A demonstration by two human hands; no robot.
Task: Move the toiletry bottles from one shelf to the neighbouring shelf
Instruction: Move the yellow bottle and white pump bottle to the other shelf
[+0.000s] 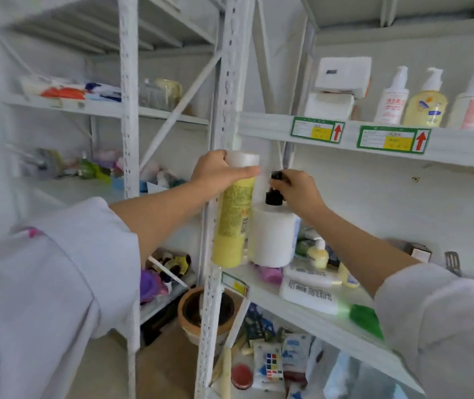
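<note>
- head view: the left hand (215, 174) was closed around the cap end of a tall yellow bottle (231, 223), held upright in front of the shelf post (224, 110), probably so it could pass to the neighbouring rack.
- the right hand (299, 191) was pinched shut on the black pump (274, 194) of a white bottle (273, 237), an easy handle for lifting it; whether its base touched the middle shelf (302, 309) could not be told.
- that shelf held more small bottles and a white box (307, 295); the upper shelf (374, 139) carried three pump bottles (425, 102).
</note>
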